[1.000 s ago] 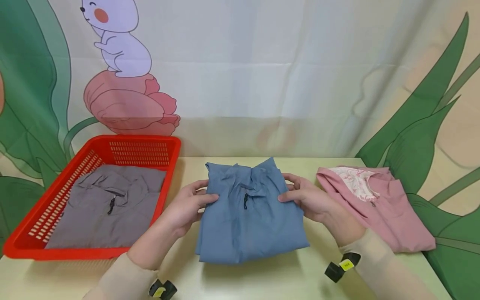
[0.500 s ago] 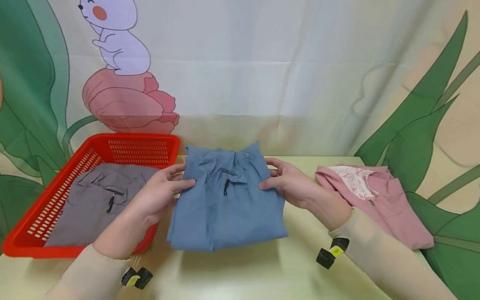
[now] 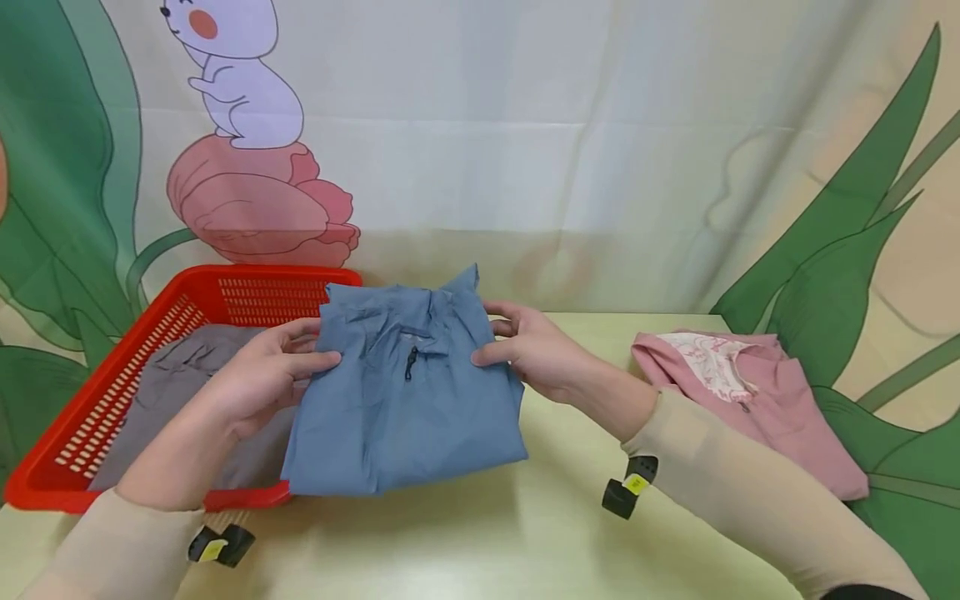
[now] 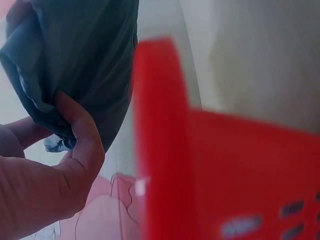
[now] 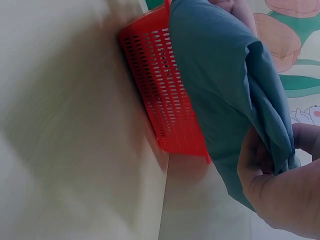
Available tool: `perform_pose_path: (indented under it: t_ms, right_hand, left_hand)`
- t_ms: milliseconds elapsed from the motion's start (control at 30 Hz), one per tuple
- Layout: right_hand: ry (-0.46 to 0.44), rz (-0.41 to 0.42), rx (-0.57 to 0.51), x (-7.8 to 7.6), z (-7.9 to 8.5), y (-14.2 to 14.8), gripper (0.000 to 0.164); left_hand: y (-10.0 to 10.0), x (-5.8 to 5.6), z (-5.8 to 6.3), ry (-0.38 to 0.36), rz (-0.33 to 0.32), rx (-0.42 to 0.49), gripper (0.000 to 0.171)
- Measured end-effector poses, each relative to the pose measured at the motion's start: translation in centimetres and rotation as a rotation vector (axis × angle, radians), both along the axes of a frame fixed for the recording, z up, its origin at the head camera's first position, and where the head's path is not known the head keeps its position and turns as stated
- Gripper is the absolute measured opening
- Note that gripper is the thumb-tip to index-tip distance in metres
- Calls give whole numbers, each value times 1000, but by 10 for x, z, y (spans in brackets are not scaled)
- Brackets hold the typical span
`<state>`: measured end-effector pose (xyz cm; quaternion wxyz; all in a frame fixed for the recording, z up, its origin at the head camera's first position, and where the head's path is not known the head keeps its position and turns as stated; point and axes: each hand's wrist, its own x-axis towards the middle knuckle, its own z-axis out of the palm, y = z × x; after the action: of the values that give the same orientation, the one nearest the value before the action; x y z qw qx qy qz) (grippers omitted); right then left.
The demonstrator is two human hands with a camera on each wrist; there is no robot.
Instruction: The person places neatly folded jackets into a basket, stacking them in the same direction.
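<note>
Between both hands hangs a folded blue jacket with a black zipper pull, held above the table and overlapping the basket's right rim. My left hand pinches its left edge, thumb on top and fingers behind. On the opposite edge my right hand pinches the cloth in the same manner. The left wrist view shows the thumb pressing into the jacket close to the red basket's rim. A folded grey jacket lies inside the red plastic basket, partly hidden by my left hand and the blue jacket.
A folded pink jacket with a white patterned lining rests at the right of the pale table. Behind the table hangs a printed curtain. In the right wrist view the basket's slotted side stands beyond the blue jacket.
Both hands have carried the blue jacket leftward and slightly up, from the middle of the table to the basket's right side. The pink jacket and the basket have stayed put.
</note>
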<state>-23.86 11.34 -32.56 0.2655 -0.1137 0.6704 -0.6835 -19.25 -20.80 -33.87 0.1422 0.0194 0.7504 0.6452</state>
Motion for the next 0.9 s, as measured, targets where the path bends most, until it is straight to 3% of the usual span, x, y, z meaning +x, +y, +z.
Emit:
perform_pose_path:
  t_ms: [267, 600, 900]
  right_hand:
    - [24, -14, -7, -3, 0, -27, 80]
    - [53, -39, 6, -7, -7, -62, 74]
    - [43, -81, -18, -14, -18, -89, 73]
  left_hand:
    - [-32, -3, 2, 5, -4, -60, 81]
    - [-77, -10, -7, 16, -32, -229, 81]
    - [-107, -13, 0, 25, -32, -377, 83]
